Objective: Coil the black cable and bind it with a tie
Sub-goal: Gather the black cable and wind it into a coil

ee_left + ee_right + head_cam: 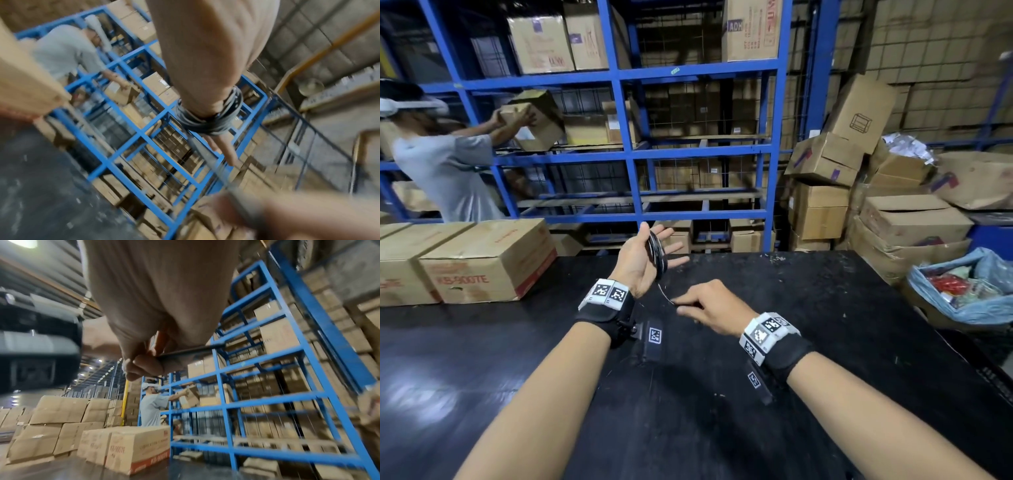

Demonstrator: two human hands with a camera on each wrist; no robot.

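**Bare forearms, black wrist straps, coded marker blocks**

Both forearms are bare, with no sleeves in the head view. Each wrist wears a wide black fabric strap (604,318). On top of each strap sits a white block (607,294) faced with black-and-white square code markers. Below each strap, toward the surface (482,377), hangs a black camera module (654,339) bearing one more such marker.

A black worktable (825,308) is backed by blue steel racking (619,75) loaded with cardboard boxes (541,41), more cartons (822,161) are heaped right against a block wall (945,51), and ceiling lamps (26,242) are seen overhead
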